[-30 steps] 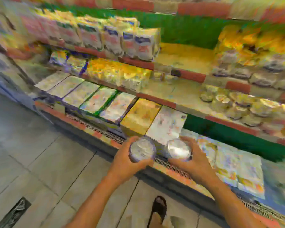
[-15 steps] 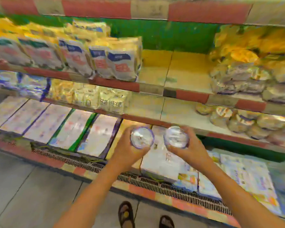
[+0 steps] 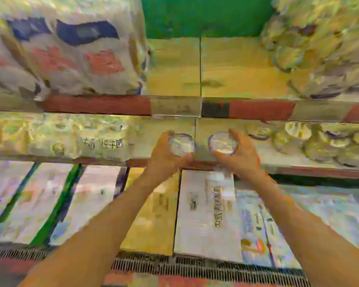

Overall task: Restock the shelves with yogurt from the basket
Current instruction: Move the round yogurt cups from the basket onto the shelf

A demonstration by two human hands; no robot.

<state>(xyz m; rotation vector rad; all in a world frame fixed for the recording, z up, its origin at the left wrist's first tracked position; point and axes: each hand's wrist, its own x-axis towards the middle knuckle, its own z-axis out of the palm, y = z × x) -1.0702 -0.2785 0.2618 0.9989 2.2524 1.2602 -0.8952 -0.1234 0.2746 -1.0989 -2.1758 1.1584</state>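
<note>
A blurred view looks down at two bare forearms reaching toward supermarket shelves. The left hand [image 3: 164,160] grips a small round clear-lidded yogurt cup [image 3: 181,145], its fingers [image 3: 165,137] curled round the side of the cup. The right hand [image 3: 240,160] grips a second small round clear-lidded yogurt cup [image 3: 223,142] in the same way, fingers [image 3: 237,136] wrapped round its far side. The two cups are side by side with a narrow gap between them, shiny lids facing the camera.

Both cups are held in front of the pale middle shelf [image 3: 197,129], over a bare stretch of it just above its red front edge. Whether they touch the shelf cannot be told.

To the right on that shelf stands a cluster of round pale yogurt tubs [image 3: 319,146], near the right hand. To the left on the same shelf is a row of yellowish soft packets with black printed characters [image 3: 95,141].

Above is a yellow upper shelf [image 3: 226,69] with a green back wall. Large white bags with blue and red markings [image 3: 71,54] fill its left side, and blurred yellow packs [image 3: 323,38] fill its right.

Below the hands, flat white and yellow cartons [image 3: 205,214] lie side by side on the lowest level, with a dark metal grille [image 3: 195,266] running along their front.
</note>
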